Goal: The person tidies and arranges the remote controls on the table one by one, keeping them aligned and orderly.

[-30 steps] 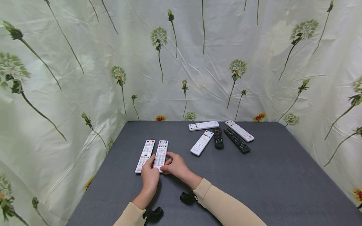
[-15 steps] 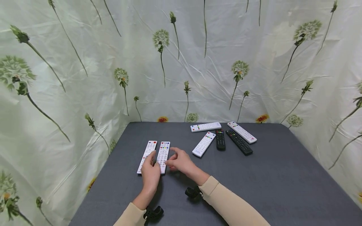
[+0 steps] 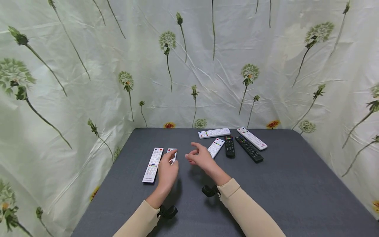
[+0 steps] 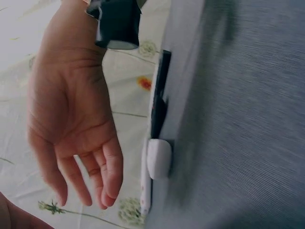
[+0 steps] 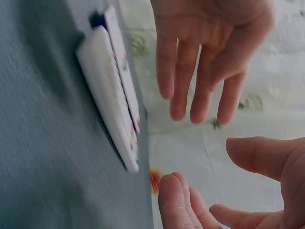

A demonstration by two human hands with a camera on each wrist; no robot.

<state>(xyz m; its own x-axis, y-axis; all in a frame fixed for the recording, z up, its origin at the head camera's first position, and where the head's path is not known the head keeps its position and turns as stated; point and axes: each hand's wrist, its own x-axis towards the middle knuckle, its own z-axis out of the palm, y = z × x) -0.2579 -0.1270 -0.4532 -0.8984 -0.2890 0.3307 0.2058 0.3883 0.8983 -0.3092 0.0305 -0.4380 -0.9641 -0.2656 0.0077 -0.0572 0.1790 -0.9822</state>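
My left hand (image 3: 168, 169), fingers loosely bent, hovers over a white remote control (image 3: 170, 149) and hides most of it; nothing is held. Left of it lies a longer white remote (image 3: 152, 166), roughly parallel. My right hand (image 3: 202, 160) is in the air to the right, thumb and index finger apart, covering the lower end of another white remote (image 3: 216, 148). The right wrist view shows both remotes, the nearer (image 5: 107, 90) and the one behind it (image 5: 125, 71), lying on the table apart from the fingers. In the left wrist view the right hand (image 4: 76, 114) holds nothing.
Further back on the dark grey table (image 3: 281, 184) lie a white remote (image 3: 214, 133) set crosswise, a short black remote (image 3: 229, 146), a long black remote (image 3: 249, 149) and a slanted white remote (image 3: 252, 138). A flower-print sheet (image 3: 222, 65) hangs around the table.
Both hands have come off the nearer white remote and lifted. The right hand has moved right and away; the left has shifted slightly right, uncovering the left-hand remote.
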